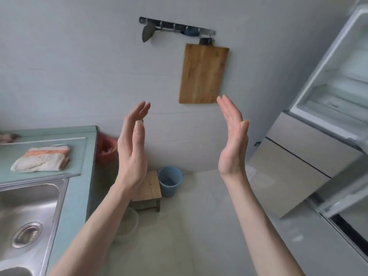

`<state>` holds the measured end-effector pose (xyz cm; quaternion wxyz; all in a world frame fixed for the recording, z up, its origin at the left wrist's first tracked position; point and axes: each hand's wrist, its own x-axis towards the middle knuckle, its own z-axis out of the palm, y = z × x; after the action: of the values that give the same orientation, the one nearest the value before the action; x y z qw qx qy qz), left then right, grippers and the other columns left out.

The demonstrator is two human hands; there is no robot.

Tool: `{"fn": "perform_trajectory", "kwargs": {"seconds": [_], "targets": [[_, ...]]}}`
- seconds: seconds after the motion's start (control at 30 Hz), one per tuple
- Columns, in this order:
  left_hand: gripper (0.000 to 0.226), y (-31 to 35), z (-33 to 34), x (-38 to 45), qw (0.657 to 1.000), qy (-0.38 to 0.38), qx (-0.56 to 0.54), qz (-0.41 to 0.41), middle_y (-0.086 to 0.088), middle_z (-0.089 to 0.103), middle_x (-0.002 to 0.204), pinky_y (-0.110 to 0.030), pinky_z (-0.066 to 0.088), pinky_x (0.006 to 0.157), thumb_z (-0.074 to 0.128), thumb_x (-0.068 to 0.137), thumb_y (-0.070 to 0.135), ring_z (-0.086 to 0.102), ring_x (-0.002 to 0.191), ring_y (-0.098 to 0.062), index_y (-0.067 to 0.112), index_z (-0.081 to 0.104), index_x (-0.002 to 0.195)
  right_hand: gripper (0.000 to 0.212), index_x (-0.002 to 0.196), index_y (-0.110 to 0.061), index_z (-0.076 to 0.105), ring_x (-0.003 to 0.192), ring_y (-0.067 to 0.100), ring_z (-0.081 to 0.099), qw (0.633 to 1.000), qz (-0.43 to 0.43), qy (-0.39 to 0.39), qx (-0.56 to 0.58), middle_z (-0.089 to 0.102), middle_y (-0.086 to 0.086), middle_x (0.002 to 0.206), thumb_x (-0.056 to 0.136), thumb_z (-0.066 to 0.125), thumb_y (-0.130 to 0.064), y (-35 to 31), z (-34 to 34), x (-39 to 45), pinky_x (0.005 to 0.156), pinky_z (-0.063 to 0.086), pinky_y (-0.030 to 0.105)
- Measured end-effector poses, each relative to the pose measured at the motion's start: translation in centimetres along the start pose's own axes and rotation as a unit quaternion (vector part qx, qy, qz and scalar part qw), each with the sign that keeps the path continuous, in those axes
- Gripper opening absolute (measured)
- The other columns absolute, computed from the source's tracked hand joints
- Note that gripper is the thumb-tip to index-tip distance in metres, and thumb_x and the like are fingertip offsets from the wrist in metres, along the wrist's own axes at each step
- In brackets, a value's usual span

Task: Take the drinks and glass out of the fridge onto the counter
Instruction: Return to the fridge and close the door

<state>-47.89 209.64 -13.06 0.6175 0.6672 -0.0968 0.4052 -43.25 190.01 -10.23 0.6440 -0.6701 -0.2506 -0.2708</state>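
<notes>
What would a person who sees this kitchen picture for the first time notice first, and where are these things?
First come the two bare hands raised in the middle, left hand and right hand, palms facing each other, fingers straight, holding nothing. Behind them a wooden cutting board hangs on the grey wall under a hook rail. At the right edge the fridge stands open, and at the lower left a steel sink sits in the green counter.

Your view cuts the open fridge at the right edge, its shelves too blurred to tell contents. The sink and counter run off the left edge. Your left forearm hides part of the wooden stool.
</notes>
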Motion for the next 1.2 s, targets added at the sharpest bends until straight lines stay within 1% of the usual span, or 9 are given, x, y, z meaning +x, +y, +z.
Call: {"fn": "perform_trajectory", "kwargs": {"seconds": [0.03,0.17,0.23,0.3,0.43,0.63,0.83,1.0,1.2], "targets": [[0.059,-0.1,1.4,0.2,1.000,-0.009,-0.015,-0.005,-0.006,0.060,0.154,-0.055,0.037,0.124,0.031,0.111,0.041,0.054,0.148,-0.019,0.005,0.048,0.155,0.094,0.157,-0.015,0.049,0.157,0.019,0.044,1.000,-0.002,0.008,-0.006,0.053,0.006,0.163,0.100,0.015,-0.083,0.1,-1.2,0.3,0.132,0.026,0.049],[0.060,-0.6,7.1,0.8,0.997,-0.042,-0.060,-0.014,-0.005,0.061,0.153,-0.055,0.037,0.124,0.031,0.111,0.043,0.054,0.147,-0.019,0.006,0.048,0.154,0.090,0.154,-0.021,0.050,0.157,0.018,0.044,0.999,-0.006,0.047,-0.027,0.054,0.006,0.163,0.099,0.017,-0.083,0.7,-6.4,1.5,0.132,0.025,0.049],[0.058,-0.8,9.9,1.1,0.995,-0.064,-0.073,-0.019,-0.002,0.062,0.152,-0.055,0.038,0.124,0.031,0.111,0.043,0.055,0.147,-0.019,0.009,0.050,0.153,0.095,0.156,-0.018,0.049,0.156,0.015,0.045,0.997,0.000,0.071,-0.040,0.055,0.005,0.162,0.097,0.018,-0.086,0.9,-9.1,2.0,0.132,0.025,0.048],[0.056,-0.9,12.9,1.3,0.992,-0.085,-0.086,-0.023,0.000,0.063,0.151,-0.055,0.038,0.124,0.031,0.111,0.044,0.055,0.146,-0.019,0.012,0.051,0.152,0.103,0.159,-0.012,0.044,0.156,0.014,0.045,0.993,-0.002,0.098,-0.059,0.057,0.005,0.161,0.095,0.018,-0.088,1.2,-11.9,2.5,0.132,0.024,0.051],[0.057,-1.0,19.0,1.7,0.987,-0.112,-0.115,-0.021,-0.001,0.064,0.150,-0.056,0.039,0.123,0.031,0.110,0.045,0.055,0.146,-0.021,0.012,0.052,0.151,0.104,0.162,-0.010,0.040,0.158,0.019,0.042,0.987,-0.008,0.137,-0.089,0.060,0.003,0.158,0.095,0.020,-0.089,2.1,-17.5,3.5,0.131,0.021,0.057],[0.054,-1.4,28.5,2.2,0.977,-0.148,-0.152,-0.023,0.000,0.064,0.150,-0.055,0.039,0.123,0.031,0.110,0.045,0.056,0.146,-0.019,0.016,0.053,0.150,0.099,0.161,-0.010,0.041,0.157,0.019,0.044,0.975,-0.028,0.187,-0.119,0.059,0.004,0.158,0.099,0.019,-0.084,3.9,-25.6,5.6,0.131,0.022,0.056],[0.051,-1.2,37.6,2.7,0.966,-0.168,-0.197,-0.014,-0.001,0.063,0.151,-0.055,0.040,0.123,0.029,0.110,0.044,0.056,0.145,-0.018,0.020,0.053,0.149,0.099,0.160,-0.014,0.044,0.155,0.014,0.046,0.965,-0.030,0.213,-0.147,0.060,-0.001,0.158,0.097,0.019,-0.087,5.0,-32.7,7.7,0.132,0.024,0.051],[0.056,-1.1,45.0,1.8,0.951,-0.214,-0.223,-0.019,-0.001,0.063,0.151,-0.054,0.040,0.123,0.030,0.110,0.044,0.056,0.146,-0.019,0.013,0.054,0.150,0.092,0.159,-0.017,0.045,0.157,0.018,0.044,0.947,-0.030,0.261,-0.186,0.054,0.002,0.163,0.101,0.018,-0.083,5.7,-38.3,8.2,0.132,0.026,0.053],[0.054,-1.7,53.3,0.2,0.930,-0.277,-0.239,-0.022,0.004,0.063,0.151,-0.054,0.038,0.124,0.031,0.111,0.044,0.054,0.147,-0.020,0.015,0.056,0.149,0.089,0.158,-0.021,0.047,0.157,0.015,0.043,0.920,-0.020,0.324,-0.220,0.053,-0.003,0.163,0.100,0.019,-0.083,7.2,-44.5,8.4,0.132,0.026,0.052]]}}
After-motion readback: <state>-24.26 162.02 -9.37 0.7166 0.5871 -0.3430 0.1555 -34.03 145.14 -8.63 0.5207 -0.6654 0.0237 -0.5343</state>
